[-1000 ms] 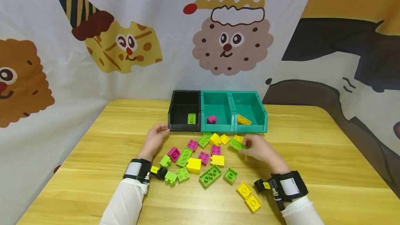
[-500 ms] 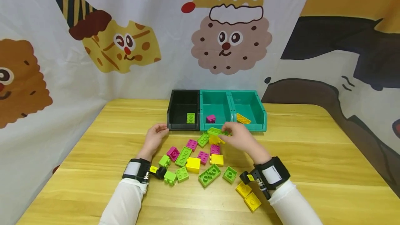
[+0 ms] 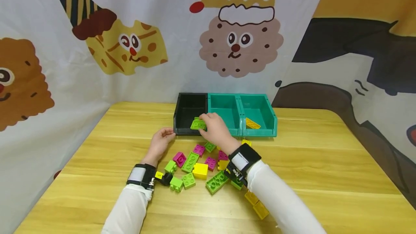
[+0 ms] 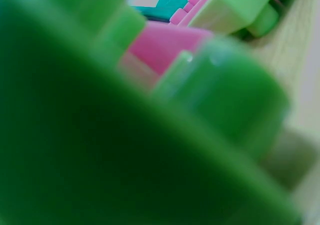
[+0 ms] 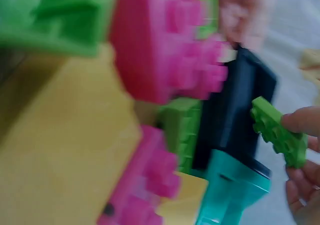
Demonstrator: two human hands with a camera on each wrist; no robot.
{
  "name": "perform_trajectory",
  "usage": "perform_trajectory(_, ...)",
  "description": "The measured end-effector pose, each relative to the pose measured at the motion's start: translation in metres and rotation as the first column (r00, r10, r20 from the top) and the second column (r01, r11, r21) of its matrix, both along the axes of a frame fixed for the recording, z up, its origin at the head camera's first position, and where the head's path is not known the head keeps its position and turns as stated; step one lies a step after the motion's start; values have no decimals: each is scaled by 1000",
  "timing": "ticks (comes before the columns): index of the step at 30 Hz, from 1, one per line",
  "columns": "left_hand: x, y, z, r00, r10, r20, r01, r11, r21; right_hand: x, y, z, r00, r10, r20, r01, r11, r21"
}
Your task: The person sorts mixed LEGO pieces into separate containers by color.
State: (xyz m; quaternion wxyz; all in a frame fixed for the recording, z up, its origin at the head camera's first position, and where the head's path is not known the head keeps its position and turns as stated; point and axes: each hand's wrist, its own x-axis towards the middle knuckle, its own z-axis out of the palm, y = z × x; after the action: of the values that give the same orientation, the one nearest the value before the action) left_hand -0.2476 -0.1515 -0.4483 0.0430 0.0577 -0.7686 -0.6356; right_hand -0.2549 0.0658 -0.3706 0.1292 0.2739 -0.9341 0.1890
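Observation:
My right hand [image 3: 217, 130] pinches a light green toy building brick [image 3: 196, 124] above the front of a black bin [image 3: 191, 131]. In the right wrist view, thumb and fingers grip one end of this green brick, its studs facing the bin. My left hand [image 3: 160, 142] rests on the table, fingertips at the black bin's front left corner. Blurred green bricks fill most of the left wrist view and hide that hand. Pink bricks [image 3: 210, 163], green bricks [image 3: 190, 162] and yellow bricks [image 3: 200, 170] lie scattered between the arms.
Two teal bins [image 3: 234, 130] adjoin the black one on its right. A flat yellow brick [image 3: 252, 123] lies in the right teal bin. My right forearm passes over some bricks and partly hides them. Behind the table [image 3: 325, 147] hangs a printed cloth [image 3: 182, 46].
My right hand has carried the green brick leftward from the right side of the pile, past the teal bins, to above the black bin. My left hand has stayed at the bin's corner.

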Motion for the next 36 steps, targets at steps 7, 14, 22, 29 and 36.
perform_trajectory(7,-2,0,0,1000,-6,2,6,1000,3,-10,-19,-5,994,8,-109,3,994,107)
perform_trajectory(14,-2,0,-1,1000,9,8,-9,1000,-10,-9,-26,-1,999,-17,-33,27,943,332)
perform_trajectory(22,-1,-2,-2,1000,-2,19,3,1000,-12,-10,-32,-4,999,-24,40,5,906,422)
perform_trajectory(29,-3,-1,-1,1000,13,8,-14,1000,25,-9,-35,-5,990,-3,144,-63,890,451)
perform_trajectory(36,-4,-1,-2,1000,10,9,-10,1000,22,-8,-16,25,941,77,329,-140,975,173)
